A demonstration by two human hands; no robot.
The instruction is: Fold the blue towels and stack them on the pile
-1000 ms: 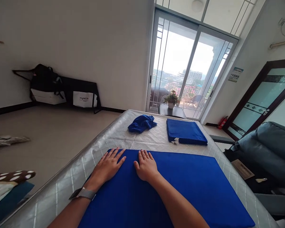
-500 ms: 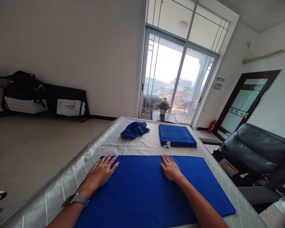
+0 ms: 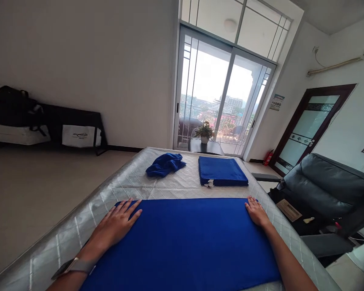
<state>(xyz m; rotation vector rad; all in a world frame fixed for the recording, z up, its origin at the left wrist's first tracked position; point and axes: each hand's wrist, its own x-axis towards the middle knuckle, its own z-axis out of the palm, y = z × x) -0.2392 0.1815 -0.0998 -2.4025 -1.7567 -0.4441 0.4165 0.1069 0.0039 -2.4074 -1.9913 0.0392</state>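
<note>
A large blue cloth (image 3: 188, 242) lies spread flat on the grey quilted table (image 3: 133, 182) right in front of me. My left hand (image 3: 115, 224) rests palm down with fingers apart on the cloth's far left corner. My right hand (image 3: 256, 212) lies flat on the far right corner. Neither hand holds anything. A watch with a grey band (image 3: 74, 266) is on my left wrist.
Farther back on the table are a crumpled blue cloth (image 3: 164, 164) and a neatly folded blue cloth (image 3: 221, 171). A dark armchair (image 3: 324, 190) stands to the right. Beyond the table, a potted plant (image 3: 204, 132) sits before glass sliding doors. Bags line the left wall.
My right hand has slid to the right along the cloth's far edge, from beside the left hand to the right corner. The left hand has shifted slightly left. The view has tilted upward.
</note>
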